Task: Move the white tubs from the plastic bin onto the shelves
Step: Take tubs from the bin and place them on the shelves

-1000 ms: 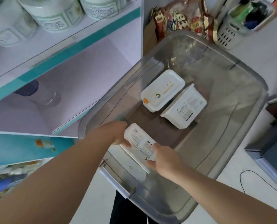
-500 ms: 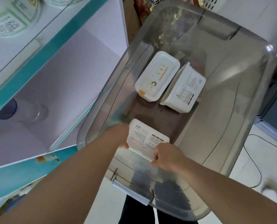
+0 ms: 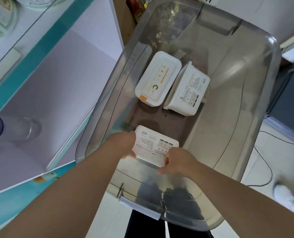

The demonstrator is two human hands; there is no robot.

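At the plastic bin's (image 3: 273, 54) near end, left hand (image 3: 124, 145) and right hand (image 3: 177, 160) clasp one white tub (image 3: 154, 145) by its ends; a lid-up tub (image 3: 158, 78) and a label-up tub (image 3: 187, 90) lie touching mid-floor, not yet shelved.

Black cable (image 3: 270, 170) on white floor (image 3: 261, 160)

Lidded tub (image 3: 157, 78) and labelled tub (image 3: 187, 90) block the far left of the bin (image 3: 237, 100); its right side lies bare
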